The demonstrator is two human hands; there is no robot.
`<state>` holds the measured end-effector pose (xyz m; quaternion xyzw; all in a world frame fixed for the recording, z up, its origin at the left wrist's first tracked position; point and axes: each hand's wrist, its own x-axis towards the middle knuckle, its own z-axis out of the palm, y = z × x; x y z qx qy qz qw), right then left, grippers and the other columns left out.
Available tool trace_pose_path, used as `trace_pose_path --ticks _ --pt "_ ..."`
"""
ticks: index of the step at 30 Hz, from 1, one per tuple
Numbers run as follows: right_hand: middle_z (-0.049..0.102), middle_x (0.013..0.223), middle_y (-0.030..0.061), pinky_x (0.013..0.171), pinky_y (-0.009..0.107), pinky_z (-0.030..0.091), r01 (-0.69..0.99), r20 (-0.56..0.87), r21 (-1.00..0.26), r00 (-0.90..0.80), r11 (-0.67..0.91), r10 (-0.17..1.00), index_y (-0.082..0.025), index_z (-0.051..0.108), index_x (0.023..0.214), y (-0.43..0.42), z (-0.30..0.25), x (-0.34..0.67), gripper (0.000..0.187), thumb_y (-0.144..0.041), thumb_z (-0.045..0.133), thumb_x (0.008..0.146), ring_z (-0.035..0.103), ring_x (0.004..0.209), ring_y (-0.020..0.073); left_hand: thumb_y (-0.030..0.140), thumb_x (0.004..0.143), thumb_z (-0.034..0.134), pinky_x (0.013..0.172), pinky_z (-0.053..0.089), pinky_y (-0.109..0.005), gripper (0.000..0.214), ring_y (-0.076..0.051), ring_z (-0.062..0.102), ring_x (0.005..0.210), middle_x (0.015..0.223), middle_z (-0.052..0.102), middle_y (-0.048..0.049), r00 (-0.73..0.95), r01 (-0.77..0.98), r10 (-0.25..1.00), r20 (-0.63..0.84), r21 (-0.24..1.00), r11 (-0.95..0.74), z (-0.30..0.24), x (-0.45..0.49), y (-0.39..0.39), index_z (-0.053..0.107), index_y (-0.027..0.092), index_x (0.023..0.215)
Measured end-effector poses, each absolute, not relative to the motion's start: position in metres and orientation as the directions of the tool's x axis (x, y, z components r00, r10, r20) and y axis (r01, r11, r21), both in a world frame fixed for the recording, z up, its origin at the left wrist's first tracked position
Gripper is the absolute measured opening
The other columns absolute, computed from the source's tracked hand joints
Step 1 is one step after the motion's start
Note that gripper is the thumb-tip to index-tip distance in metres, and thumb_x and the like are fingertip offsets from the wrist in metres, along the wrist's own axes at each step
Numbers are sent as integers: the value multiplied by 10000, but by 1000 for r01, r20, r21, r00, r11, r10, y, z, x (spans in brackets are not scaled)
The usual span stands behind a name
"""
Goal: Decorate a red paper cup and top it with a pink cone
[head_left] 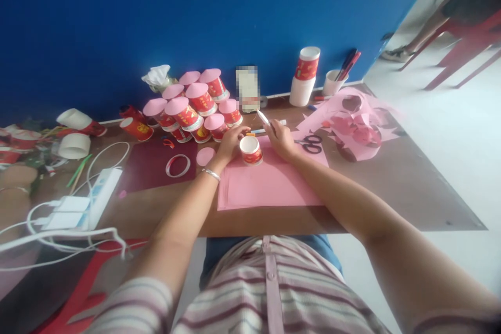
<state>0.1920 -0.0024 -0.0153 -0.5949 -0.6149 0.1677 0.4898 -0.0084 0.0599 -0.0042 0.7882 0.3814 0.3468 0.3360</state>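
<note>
Now, white pen (263, 117) and paper cup (251, 156).
Right hand (281, 139) clamped on pen; left hand (231, 142) beside cup, grip too blurred to tell.

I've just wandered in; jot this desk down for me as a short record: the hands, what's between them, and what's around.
Right hand: holds a white pen
Left hand: next to the red cup; whether it grips anything is unclear
Between the hands: the red cup, open end up, on pink paper
Left, farther back: a cluster of pink-topped cups
Right: scissors, cut paper scraps
Backdrop: blue wall
</note>
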Motion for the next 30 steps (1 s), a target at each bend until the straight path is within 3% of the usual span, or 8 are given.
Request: trace_pose_path --ticks 5,8,10,12,17,21,25,30 --pt "647 784 49 665 358 437 545 401 -800 174 251 899 -244 577 908 2 -18 195 305 -499 452 1020 603 713 238 320 810 728 932 531 -388 246 -238 692 974 1064 740 -98 382 277 880 283 873 -401 -6 -9 56 746 165 999" --pt "632 768 36 658 347 420 539 399 -804 173 253 900 -237 562 899 3 -18 196 279 -478 474 1012 579 700 223 526 919 631 958 533 -396 381 -244 694 1020 1064 741 -99 343 144 893 291 923 -356 0 -15 48 734 180 1041" --pt "613 746 21 644 333 398 534 397 -807 172 253 902 -236 543 863 3 -18 196 275 -463 482 1005 549 678 202 676 913 568 1011 525 -419 545 -259 680 1118 1166 719 -113 427 -11 854 298 946 -325 5 -20 41 704 202 1144" --pt "595 731 8 634 321 379 521 400 -812 168 263 901 -237 524 839 3 -17 196 271 -449 483 1003 527 666 185 766 790 660 1077 496 -440 724 -299 628 1253 1287 679 -131 575 -86 765 290 951 -297 11 -25 36 658 213 1256" --pt "553 709 -2 631 319 351 496 387 -827 162 264 908 -246 458 779 1 -15 197 287 -426 497 1000 489 648 169 475 702 890 1091 494 -468 692 -336 604 1294 1359 657 -142 714 100 688 126 955 -278 15 -21 23 641 200 1286" --pt "529 697 -4 639 318 348 484 380 -833 149 268 913 -251 428 754 0 -14 198 340 -470 482 1008 466 652 167 606 781 765 1000 559 -507 590 -348 677 1175 1153 729 -128 613 -79 779 135 991 -110 11 -11 17 672 188 1187" --pt "514 692 -11 639 318 347 467 375 -840 134 275 917 -250 419 749 -1 -13 198 367 -493 472 1019 453 643 158 727 783 666 993 564 -519 640 -368 646 1228 1143 709 -140 582 -105 806 107 993 -56 11 -10 15 657 188 1125" --pt "508 686 -18 654 321 348 479 352 -839 114 259 929 -242 437 761 -3 -12 198 334 -434 492 1029 446 638 152 694 800 672 1017 552 -504 605 -343 664 1196 1136 706 -132 574 -170 816 70 985 35 15 -12 14 652 175 1111"
